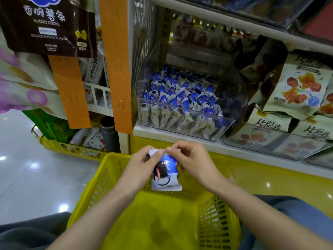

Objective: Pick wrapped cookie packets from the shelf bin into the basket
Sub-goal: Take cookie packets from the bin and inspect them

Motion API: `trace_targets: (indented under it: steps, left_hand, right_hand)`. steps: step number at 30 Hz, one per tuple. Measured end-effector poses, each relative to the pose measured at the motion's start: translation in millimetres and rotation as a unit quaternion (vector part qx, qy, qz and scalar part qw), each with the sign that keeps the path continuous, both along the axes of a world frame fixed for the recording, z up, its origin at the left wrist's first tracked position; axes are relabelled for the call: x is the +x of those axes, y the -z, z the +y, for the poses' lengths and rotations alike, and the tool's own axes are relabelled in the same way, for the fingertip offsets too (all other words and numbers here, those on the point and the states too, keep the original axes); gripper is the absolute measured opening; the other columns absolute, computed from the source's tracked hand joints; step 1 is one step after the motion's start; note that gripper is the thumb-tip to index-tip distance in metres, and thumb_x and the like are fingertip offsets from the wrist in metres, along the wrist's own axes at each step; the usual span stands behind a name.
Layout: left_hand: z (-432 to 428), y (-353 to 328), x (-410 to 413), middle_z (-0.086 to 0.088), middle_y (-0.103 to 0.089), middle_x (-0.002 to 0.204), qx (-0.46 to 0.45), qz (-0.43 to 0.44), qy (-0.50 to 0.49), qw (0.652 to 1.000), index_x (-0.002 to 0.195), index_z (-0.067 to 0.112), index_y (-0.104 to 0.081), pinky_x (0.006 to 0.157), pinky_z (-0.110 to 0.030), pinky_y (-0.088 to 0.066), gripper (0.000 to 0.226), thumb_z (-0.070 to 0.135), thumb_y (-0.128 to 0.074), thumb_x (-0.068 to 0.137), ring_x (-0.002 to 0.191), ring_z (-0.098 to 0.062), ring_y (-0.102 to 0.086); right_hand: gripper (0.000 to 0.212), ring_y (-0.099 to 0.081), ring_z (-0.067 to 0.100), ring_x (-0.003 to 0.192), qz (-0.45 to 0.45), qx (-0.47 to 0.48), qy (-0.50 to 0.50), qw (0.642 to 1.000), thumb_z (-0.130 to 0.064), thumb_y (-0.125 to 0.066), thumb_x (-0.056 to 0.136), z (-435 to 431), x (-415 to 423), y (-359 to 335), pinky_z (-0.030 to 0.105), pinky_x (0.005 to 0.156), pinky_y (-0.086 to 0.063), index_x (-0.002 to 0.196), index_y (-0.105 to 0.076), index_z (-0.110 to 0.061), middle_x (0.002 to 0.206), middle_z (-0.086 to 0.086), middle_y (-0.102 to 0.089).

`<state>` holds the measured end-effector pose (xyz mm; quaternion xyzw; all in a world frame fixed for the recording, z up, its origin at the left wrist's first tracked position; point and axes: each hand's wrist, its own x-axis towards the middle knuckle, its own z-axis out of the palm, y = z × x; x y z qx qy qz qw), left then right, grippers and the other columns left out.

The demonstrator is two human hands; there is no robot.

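Both hands hold one cookie packet over the basket.
Left hand (142, 165) and right hand (191, 159) pinch the packet (165, 175) at frame centre, above the yellow basket (212, 213); the shelf bin (180, 105) sits above.

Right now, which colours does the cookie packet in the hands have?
Blue and white, with a dark cookie picture; cookie packet, head view.

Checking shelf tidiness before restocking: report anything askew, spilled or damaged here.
Nothing spilled or torn. Cookie packets stand in neat rows in the clear bin. Snack bags right of it lie heaped and tilted. The left hand and right hand pinch one intact packet.
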<state>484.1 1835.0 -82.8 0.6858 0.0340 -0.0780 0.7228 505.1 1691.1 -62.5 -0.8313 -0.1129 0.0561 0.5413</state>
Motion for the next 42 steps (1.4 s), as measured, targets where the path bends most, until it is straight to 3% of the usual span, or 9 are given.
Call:
trace_targets:
  steps: [5, 9, 12, 17, 22, 28, 34, 38, 42]
  left_hand:
    - [0, 2, -1, 0.005, -0.054, 0.059, -0.007, 0.016, -0.011, 1.0, 0.065, 0.017, -0.052, 0.045, -0.011, -0.038, 0.026, 0.02, -0.054, 0.091, 0.053, -0.001, -0.052]
    - [1, 1, 0, -0.004, -0.067, 0.086, -0.055, 0.058, 0.027, 0.996, 0.087, 0.013, -0.064, 0.071, -0.025, -0.049, 0.021, 0.032, -0.055, 0.087, 0.082, -0.012, -0.063]
    - [2, -1, 1, -0.008, -0.068, 0.1, -0.056, 0.078, 0.034, 0.995, 0.105, 0.008, -0.06, 0.08, -0.034, -0.05, 0.046, 0.038, -0.066, 0.071, 0.087, -0.016, -0.065]
    - [6, -3, 3, -0.007, -0.072, 0.097, -0.051, 0.031, -0.054, 0.997, 0.104, 0.006, -0.061, 0.075, -0.027, -0.054, 0.024, 0.012, -0.066, 0.081, 0.083, -0.014, -0.068]
    - [10, -7, 6, -0.004, -0.07, 0.081, -0.06, -0.03, -0.126, 0.99, 0.085, 0.01, -0.065, 0.065, -0.017, -0.054, 0.007, 0.011, -0.058, 0.087, 0.07, -0.005, -0.064]
    - [16, -4, 6, -0.003, -0.065, 0.07, 0.025, -0.084, -0.11, 0.99, 0.075, 0.01, -0.064, 0.06, -0.017, -0.047, 0.013, 0.011, -0.06, 0.087, 0.064, -0.006, -0.058]
    - [11, -6, 2, 0.002, -0.064, 0.068, 0.112, -0.135, -0.034, 0.984, 0.072, 0.018, -0.064, 0.059, -0.015, -0.045, 0.016, 0.013, -0.06, 0.087, 0.064, -0.001, -0.057]
    - [11, -8, -2, 0.004, -0.063, 0.07, 0.148, -0.162, -0.003, 0.976, 0.073, 0.02, -0.063, 0.06, -0.021, -0.043, 0.016, 0.02, -0.058, 0.089, 0.067, -0.004, -0.056]
    - [10, -8, 0, 0.006, -0.059, 0.064, 0.108, -0.136, 0.015, 0.985, 0.071, 0.015, -0.062, 0.059, -0.024, -0.04, 0.018, 0.016, -0.058, 0.088, 0.063, -0.005, -0.052]
  right_hand:
    - [0.006, -0.055, 0.001, 0.07, -0.15, -0.151, -0.037, 0.976, -0.027, -0.068, 0.082, -6, -2, -1, 0.011, 0.058, -0.04, 0.082, -0.069, -0.021, 0.073, -0.012, -0.061]
    - [0.008, -0.057, 0.002, 0.075, -0.181, -0.172, -0.02, 0.968, -0.03, -0.066, 0.083, -10, -3, -5, 0.012, 0.063, -0.041, 0.083, -0.07, -0.023, 0.074, -0.013, -0.062]
    - [0.009, -0.058, 0.001, 0.068, -0.103, -0.071, 0.064, 0.99, -0.018, -0.063, 0.086, -10, 1, -7, 0.017, 0.064, -0.05, 0.077, -0.065, -0.018, 0.071, -0.01, -0.063]
    - [0.01, -0.064, 0.006, 0.061, 0.108, 0.16, 0.116, 0.974, -0.003, -0.051, 0.092, -11, 4, -12, 0.021, 0.057, -0.056, 0.084, -0.051, -0.01, 0.08, 0.011, -0.06]
    - [0.027, -0.064, 0.009, 0.064, 0.227, 0.102, 0.008, 0.968, 0.005, -0.053, 0.088, -6, -4, -6, 0.021, 0.061, -0.056, 0.113, -0.044, -0.003, 0.101, 0.024, -0.061]
    - [0.045, -0.052, 0.008, 0.114, 0.019, -0.14, -0.042, 0.989, -0.021, -0.071, 0.08, -2, -7, -2, 0.023, 0.098, -0.041, 0.121, -0.051, -0.02, 0.124, -0.002, -0.057]
    - [0.004, -0.065, 0.017, 0.079, -0.016, -0.04, -0.006, 0.999, -0.018, -0.064, 0.085, 0, -8, -6, 0.044, 0.077, -0.052, 0.089, -0.065, -0.018, 0.082, 0.003, -0.07]
    - [0.016, -0.059, 0.002, 0.07, -0.069, -0.044, -0.007, 0.997, -0.02, -0.068, 0.083, 1, -10, -3, 0.033, 0.069, -0.052, 0.077, -0.06, -0.032, 0.071, -0.013, -0.064]
    - [0.008, -0.057, 0.003, 0.074, -0.186, -0.128, -0.01, 0.974, -0.029, -0.066, 0.083, -3, -10, -4, 0.03, 0.066, -0.05, 0.081, -0.064, -0.022, 0.077, -0.011, -0.063]
